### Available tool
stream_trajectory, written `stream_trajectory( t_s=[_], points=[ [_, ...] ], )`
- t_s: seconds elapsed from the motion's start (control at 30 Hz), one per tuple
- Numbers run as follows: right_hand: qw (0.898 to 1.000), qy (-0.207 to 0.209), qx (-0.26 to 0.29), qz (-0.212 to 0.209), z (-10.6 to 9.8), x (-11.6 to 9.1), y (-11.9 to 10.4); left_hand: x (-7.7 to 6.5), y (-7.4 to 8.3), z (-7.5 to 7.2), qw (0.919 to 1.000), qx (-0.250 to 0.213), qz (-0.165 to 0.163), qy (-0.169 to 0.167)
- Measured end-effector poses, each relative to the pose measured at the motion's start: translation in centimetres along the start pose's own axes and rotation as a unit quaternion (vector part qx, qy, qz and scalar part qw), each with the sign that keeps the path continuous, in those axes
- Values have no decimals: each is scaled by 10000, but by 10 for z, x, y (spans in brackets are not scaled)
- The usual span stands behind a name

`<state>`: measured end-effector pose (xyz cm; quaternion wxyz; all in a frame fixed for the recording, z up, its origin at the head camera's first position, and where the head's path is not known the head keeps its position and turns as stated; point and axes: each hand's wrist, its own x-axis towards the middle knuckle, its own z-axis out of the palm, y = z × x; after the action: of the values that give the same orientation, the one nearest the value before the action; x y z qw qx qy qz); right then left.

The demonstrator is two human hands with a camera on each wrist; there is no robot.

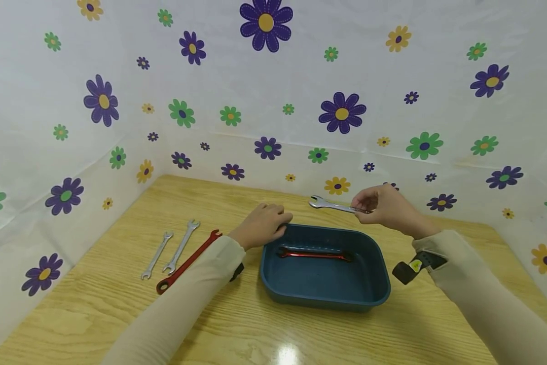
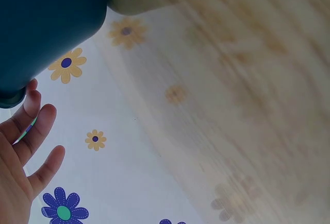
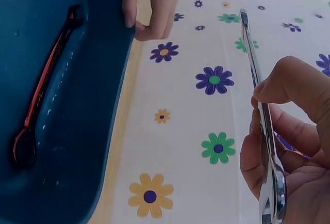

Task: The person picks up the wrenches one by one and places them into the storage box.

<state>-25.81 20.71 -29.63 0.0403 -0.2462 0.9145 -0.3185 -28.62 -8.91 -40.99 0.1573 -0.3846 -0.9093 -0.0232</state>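
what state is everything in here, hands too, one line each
blue bin: upright, open at the top, one wrench inside
red wrench in the bin: lying near the far wall
held silver wrench: in the air
shorter silver wrench, longer silver wrench, larger red wrench: lying apart on the table
left hand: gripping the bin's rim
right hand: pinching the held silver wrench

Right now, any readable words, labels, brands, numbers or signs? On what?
None readable.
Red wrench in the blue tub: possible shaft marks, too blurred.
Silver wrench in the right hand: no legible marking.
Yellow patch on the black wrist strap: dark mark, too small.
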Motion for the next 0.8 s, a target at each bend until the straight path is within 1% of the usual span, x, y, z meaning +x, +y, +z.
stream_trajectory(
  t_s=[0.2, 0.4, 0.67, 0.8],
  points=[
    [9997, -149, 173, -11, 13, 8, -2, 0, -1, 0, 10000, -17, 24, 17],
    [9981, -376, 480, 58, 26, 12, 1, 0, 0, -1, 10000, -57, 30, 46],
    [9983, -459, 316, -154, 48, 11, 4, 0, 0, 2, 9999, 48, -90, -38],
    [9981, -499, 312, -193, 58, 11, 6, -1, -1, 3, 10000, 45, -58, -7]
  ],
)
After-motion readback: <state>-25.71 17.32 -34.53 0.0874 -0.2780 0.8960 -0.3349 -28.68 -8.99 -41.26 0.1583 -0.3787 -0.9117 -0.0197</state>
